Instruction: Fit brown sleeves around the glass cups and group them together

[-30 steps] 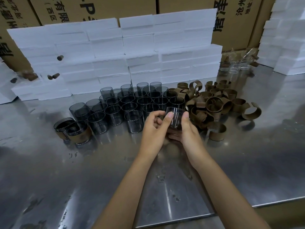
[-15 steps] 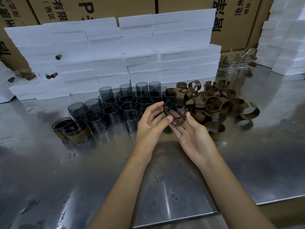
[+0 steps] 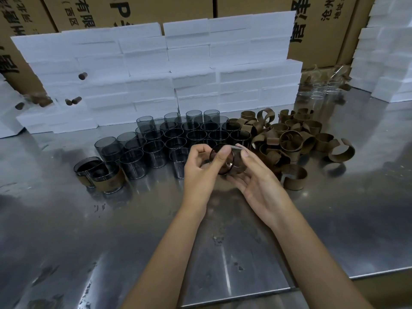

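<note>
Fingers of left hand (image 3: 201, 172) and right hand (image 3: 256, 181) pinch a tilted glass cup (image 3: 223, 158) between them (right palm upturned beneath).

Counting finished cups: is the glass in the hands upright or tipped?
Tipped. The held glass cup lies sideways between left hand and right hand, its round rim facing the camera.

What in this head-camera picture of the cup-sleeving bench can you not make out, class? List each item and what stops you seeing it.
- Held glass cup, head view: the left hand and right hand cover its wall, so whether a sleeve is on it is unclear.
- Rear smoked cups: the front rows hide them, so no exact count.
- Clear glasses, far right: blurred and small.
- Carton lettering: cut by the top edge and the foam blocks.
</note>
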